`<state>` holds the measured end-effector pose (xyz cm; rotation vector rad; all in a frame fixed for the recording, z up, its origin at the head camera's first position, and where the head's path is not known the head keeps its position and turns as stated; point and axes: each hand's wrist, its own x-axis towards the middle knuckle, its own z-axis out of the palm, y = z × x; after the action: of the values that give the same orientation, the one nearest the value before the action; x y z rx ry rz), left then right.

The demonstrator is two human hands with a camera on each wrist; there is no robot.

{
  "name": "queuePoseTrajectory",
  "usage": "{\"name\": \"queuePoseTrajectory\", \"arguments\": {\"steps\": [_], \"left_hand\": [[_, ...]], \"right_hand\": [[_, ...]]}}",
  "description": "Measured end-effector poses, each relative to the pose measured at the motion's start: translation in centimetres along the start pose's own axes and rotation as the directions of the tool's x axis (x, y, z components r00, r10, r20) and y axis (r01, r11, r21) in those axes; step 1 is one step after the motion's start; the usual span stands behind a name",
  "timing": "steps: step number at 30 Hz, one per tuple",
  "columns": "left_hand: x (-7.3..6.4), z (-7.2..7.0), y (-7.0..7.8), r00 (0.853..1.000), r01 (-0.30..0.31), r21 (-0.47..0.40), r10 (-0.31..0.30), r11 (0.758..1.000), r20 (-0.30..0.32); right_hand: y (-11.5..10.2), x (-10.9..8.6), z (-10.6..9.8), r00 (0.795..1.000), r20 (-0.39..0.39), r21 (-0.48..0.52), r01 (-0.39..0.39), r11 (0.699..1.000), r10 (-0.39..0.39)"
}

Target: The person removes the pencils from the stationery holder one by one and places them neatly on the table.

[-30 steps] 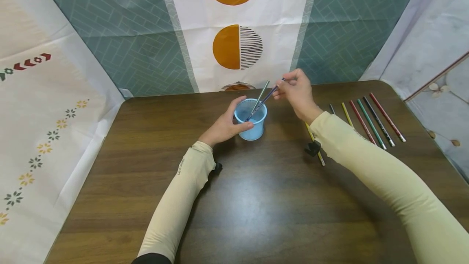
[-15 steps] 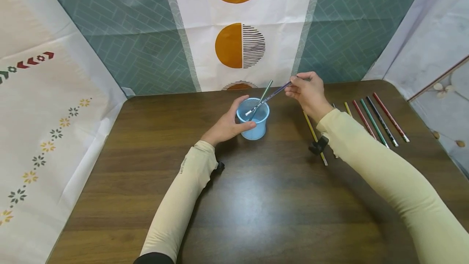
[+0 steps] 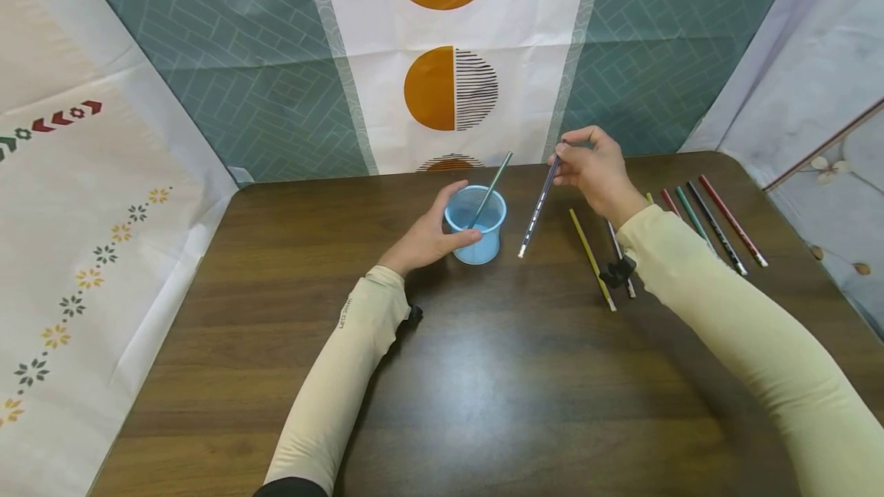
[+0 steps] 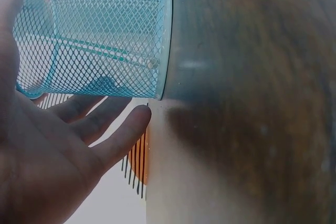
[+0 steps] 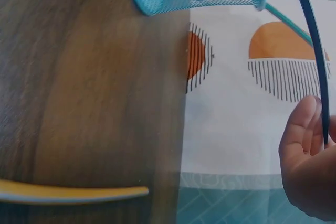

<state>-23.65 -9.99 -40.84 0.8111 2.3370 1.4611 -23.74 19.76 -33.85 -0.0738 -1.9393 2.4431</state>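
A light blue mesh pencil cup [image 3: 478,250] stands upright near the back of the table, with one green pencil [image 3: 499,177] leaning in it. My left hand [image 3: 430,238] holds the cup from its left side, thumb at the front of the rim and fingers behind the mesh [image 4: 100,40]. Up and to the right of the cup, my right hand [image 3: 595,175] pinches a dark blue patterned pencil [image 3: 539,209] by its upper end. That pencil slants down, its pale eraser end lowest and to the right of the cup.
On the brown table [image 3: 442,374] right of the cup lie a yellow pencil [image 3: 592,259] and a dark pencil with white markings [image 3: 630,282]. Farther right are several more, including a red pencil [image 3: 733,221] and a black one [image 3: 721,232], partly under the right forearm. A patterned cloth [image 3: 276,67] hangs behind.
The blue pencil has come out of the cup and moved right with my right hand, swinging to a steeper slant. My left hand and the cup have stayed in place.
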Motion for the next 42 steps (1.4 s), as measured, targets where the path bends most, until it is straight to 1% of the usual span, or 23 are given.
{"name": "queuePoseTrajectory", "arguments": {"steps": [2, 3, 4, 7, 10, 13, 16, 18, 21, 22, 25, 32, 36, 42], "left_hand": [[0.0, 0.0, 0.0, 1.000, 0.005, 0.004, -0.005, 1.000, -0.003], [-0.1, 0.0, -0.1, 1.000, 0.004, 0.005, -0.004, 1.000, -0.004], [-0.1, 0.0, -0.1, 1.000, 0.006, 0.008, -0.006, 1.000, -0.006], [-0.1, -0.1, -0.2, 1.000, 0.010, 0.014, -0.010, 1.000, -0.010], [-0.1, -0.1, -0.2, 1.000, 0.013, 0.018, -0.012, 1.000, -0.010], [-0.1, -0.1, -0.2, 1.000, 0.016, 0.020, -0.016, 1.000, -0.008], [0.0, -0.1, -0.1, 1.000, 0.021, 0.026, -0.021, 0.999, -0.007], [0.0, -0.2, -0.1, 1.000, 0.020, 0.030, -0.019, 0.999, -0.006], [-0.5, -0.4, 1.5, 0.999, 0.031, 0.024, -0.031, 0.999, 0.012], [-0.7, -0.5, 2.1, 0.999, 0.034, 0.020, -0.035, 0.999, 0.021], [-1.3, -0.7, 3.8, 0.998, 0.050, 0.007, -0.051, 0.999, 0.045], [-1.4, -0.7, 4.0, 0.998, 0.049, 0.008, -0.049, 0.999, 0.048], [-1.4, -0.7, 4.1, 0.998, 0.050, 0.011, -0.050, 0.999, 0.047], [-1.4, -0.6, 4.2, 0.997, 0.054, 0.017, -0.055, 0.998, 0.051]], "right_hand": [[0.3, 0.0, -0.1, 1.000, 0.016, -0.113, 0.002, 0.994, -0.001], [0.5, 0.0, -0.1, 1.000, 0.025, -0.177, 0.008, 0.984, -0.004], [0.7, -0.1, 0.0, 0.999, 0.034, -0.231, 0.015, 0.973, -0.007], [1.2, -0.1, 0.1, 0.997, 0.075, -0.386, 0.046, 0.921, -0.018], [1.6, -0.1, 0.3, 0.992, 0.124, -0.502, 0.079, 0.861, -0.019], [2.0, -0.1, 0.7, 0.987, 0.161, -0.607, 0.097, 0.789, 0.003], [2.5, -0.1, 0.9, 0.981, 0.189, -0.698, 0.100, 0.709, 0.047], [2.9, 0.0, 1.0, 0.976, 0.203, -0.741, 0.097, 0.664, 0.084], [3.5, 0.1, 1.1, 0.968, 0.208, -0.803, 0.088, 0.589, 0.139], [3.7, 0.1, 1.0, 0.966, 0.207, -0.818, 0.085, 0.569, 0.153], [4.2, 0.4, 0.9, 0.964, 0.191, -0.849, 0.067, 0.524, 0.185], [4.8, 1.2, 0.5, 0.960, 0.160, -0.886, 0.038, 0.462, 0.228], [4.8, 1.3, 0.4, 0.957, 0.138, -0.894, 0.009, 0.448, 0.256], [5.1, 1.5, 0.2, 0.941, 0.139, -0.904, -0.006, 0.427, 0.308]]}}
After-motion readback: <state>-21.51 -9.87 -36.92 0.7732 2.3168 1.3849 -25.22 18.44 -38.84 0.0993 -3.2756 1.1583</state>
